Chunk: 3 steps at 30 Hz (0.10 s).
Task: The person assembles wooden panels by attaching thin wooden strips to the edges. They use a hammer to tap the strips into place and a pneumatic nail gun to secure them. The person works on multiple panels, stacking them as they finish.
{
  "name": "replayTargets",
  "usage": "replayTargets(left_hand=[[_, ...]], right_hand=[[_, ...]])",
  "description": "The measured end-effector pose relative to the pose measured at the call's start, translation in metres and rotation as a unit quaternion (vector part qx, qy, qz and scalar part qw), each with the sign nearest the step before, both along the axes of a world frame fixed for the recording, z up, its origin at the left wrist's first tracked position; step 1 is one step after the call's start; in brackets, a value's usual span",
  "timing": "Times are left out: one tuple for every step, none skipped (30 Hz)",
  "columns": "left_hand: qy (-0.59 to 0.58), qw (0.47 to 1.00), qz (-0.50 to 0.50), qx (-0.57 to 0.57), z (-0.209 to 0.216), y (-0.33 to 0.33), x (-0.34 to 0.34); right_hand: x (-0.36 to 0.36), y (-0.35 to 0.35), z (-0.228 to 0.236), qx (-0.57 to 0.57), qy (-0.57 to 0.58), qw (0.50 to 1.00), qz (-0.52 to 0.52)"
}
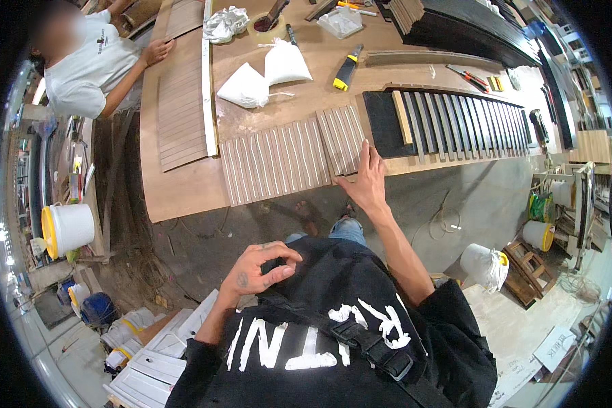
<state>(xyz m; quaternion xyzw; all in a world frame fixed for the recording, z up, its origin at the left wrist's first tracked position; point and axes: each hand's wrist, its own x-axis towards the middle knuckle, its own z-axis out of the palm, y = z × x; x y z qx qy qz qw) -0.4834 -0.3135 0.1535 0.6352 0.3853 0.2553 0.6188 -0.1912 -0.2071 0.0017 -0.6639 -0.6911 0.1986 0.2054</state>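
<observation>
My right hand (366, 182) rests at the near right corner of a small group of wooden slats (341, 139) striped with white glue. Its fingers reach along the right edge, and the thumb is spread to the near ends. Left of it lies a wider row of glue-striped slats (272, 163). To the right, a black board (384, 126) carries spaced dark strips (469, 126) and one pale wooden strip (402, 117). In front of my torso my left hand (262, 267) hovers, fingers loosely bent, thumb apart, with nothing visible in it.
Two white bags (243, 86) lie on the wooden table (177, 194), near a yellow-and-black utility knife (347, 68) and a tape roll (266, 27). A long white strip (209, 88) borders a slatted panel (180, 102). Another person (92, 61) touches the table at far left. Dark boards (455, 34) are stacked behind.
</observation>
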Motion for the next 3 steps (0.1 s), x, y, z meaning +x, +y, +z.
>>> replayTargets(left_hand=[[-0.005,1.0,0.003,-0.008,0.0009,0.0003,-0.0001],[-0.01,1.0,0.007,-0.016,0.0018,-0.0002,-0.001],[0.0,0.999,0.003,-0.038,0.0004,-0.0018,-0.0028]], right_hand=[[-0.0056,0.0023,-0.0026,0.003,-0.012,1.0,-0.011],[-0.0116,0.0048,-0.0014,0.007,-0.024,0.999,-0.021],[-0.0146,0.0059,0.0012,-0.01,-0.038,0.999,-0.035]])
